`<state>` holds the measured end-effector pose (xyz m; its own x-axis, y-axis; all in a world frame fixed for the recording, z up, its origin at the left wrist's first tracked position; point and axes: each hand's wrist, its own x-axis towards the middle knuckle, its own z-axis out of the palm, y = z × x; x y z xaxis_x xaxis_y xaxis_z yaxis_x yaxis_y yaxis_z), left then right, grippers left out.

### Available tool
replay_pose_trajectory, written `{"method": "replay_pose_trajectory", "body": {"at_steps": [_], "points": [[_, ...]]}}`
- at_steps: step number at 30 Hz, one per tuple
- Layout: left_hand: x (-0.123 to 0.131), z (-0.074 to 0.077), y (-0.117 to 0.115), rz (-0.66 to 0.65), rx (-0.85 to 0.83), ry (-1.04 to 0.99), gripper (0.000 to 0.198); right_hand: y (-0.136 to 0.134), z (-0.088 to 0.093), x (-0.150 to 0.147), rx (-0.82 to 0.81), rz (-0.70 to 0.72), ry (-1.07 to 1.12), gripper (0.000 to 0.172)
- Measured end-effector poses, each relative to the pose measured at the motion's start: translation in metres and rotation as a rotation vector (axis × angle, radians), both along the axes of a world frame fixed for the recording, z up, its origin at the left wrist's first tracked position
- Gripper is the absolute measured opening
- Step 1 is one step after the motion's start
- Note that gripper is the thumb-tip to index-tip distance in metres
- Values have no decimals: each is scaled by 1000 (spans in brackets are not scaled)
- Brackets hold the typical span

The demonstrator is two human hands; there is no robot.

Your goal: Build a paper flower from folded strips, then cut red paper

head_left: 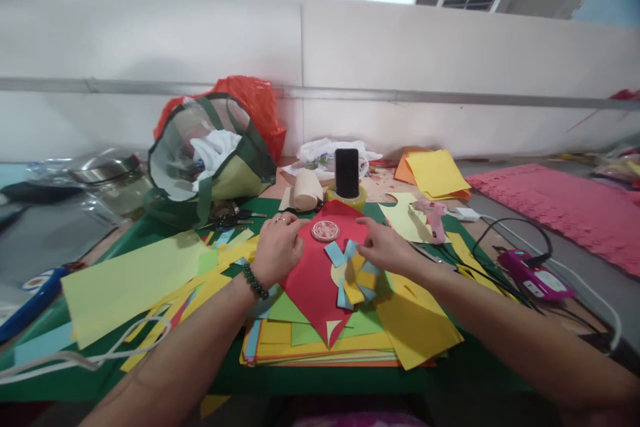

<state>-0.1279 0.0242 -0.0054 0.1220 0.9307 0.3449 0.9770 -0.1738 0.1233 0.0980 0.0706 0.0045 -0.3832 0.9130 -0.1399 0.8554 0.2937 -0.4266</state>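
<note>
You've got the red paper (311, 280) right between your left fingers (294, 223) and right fingers (372, 227), tho can't tell if either's pinching it.

red paper (311, 273): flat, corner toward wearer | red-and-white disc (325, 231): flat on red paper's far part | blue-and-yellow strip flower (355, 278): overlapping red paper's right edge

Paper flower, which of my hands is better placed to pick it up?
Likely your right hand: it's beside the paper flower, while your left hand is farther, by the left edge of the red sheet.
</note>
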Motion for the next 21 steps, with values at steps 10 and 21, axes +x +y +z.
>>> {"method": "replay_pose_trajectory", "body": {"at_steps": [10,21], "points": [[-58,30,3,183,-487,106,39,-36,13,33,60,41,-163,44],[-32,22,0,-226,-291,-80,28,-3,28,129,203,-322,-372,41]]}}
